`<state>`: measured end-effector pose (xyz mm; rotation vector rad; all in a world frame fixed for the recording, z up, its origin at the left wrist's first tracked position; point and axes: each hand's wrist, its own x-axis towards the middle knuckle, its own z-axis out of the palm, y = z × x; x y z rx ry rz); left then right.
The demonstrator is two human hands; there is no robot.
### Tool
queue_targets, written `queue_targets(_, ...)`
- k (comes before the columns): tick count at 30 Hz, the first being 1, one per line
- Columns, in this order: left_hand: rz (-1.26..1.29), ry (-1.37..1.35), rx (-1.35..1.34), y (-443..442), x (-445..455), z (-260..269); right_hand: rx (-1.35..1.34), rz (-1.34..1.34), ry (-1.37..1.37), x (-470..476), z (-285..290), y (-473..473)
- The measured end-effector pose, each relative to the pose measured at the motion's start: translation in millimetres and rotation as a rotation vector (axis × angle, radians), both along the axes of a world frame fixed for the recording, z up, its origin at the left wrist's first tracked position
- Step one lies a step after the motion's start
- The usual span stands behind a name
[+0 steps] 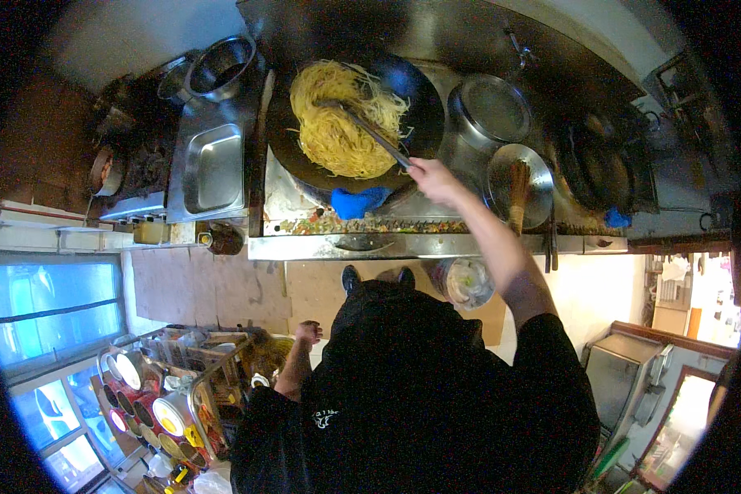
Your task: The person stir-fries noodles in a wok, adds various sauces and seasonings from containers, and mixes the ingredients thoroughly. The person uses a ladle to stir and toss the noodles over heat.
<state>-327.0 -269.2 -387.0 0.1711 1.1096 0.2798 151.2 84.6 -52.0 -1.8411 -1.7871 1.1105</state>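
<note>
A large dark wok (429, 92) sits on the steel range, with a big heap of yellow noodles (346, 139) and paler shreds on its right side. My right hand (435, 179) grips the long handle of a wok utensil (376, 133), whose head is hidden in the noodles. A folded blue cloth (358, 202) lies at the wok's near rim. My left hand (309, 332) hangs beside my body, away from the range, with its fingers curled; nothing shows in it.
Right of the wok stand a lidded round pot (497, 111) and a metal bowl (534, 204) holding a bamboo brush (519, 191). At left are a steel pan (215, 170) and a burner range. Behind on the left stands a rack of containers (173, 414); a bagged bucket (467, 284) is on the floor.
</note>
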Motion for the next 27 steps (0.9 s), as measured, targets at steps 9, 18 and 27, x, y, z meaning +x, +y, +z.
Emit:
queue_targets(9,0.245,0.033,-0.122,0.5,20.4,6.5,0.319,-0.183,-0.120,28.9,41.8,26.0)
queue_targets(18,0.441,-0.113,-0.027,-39.5,10.5,-7.2,-0.335,-0.019,0.135,28.1,109.7,26.9)
queue_targets(27,0.307,-0.073,0.206,-45.5,25.0,-11.2,0.337,-0.172,-0.259,36.7,54.5,66.2)
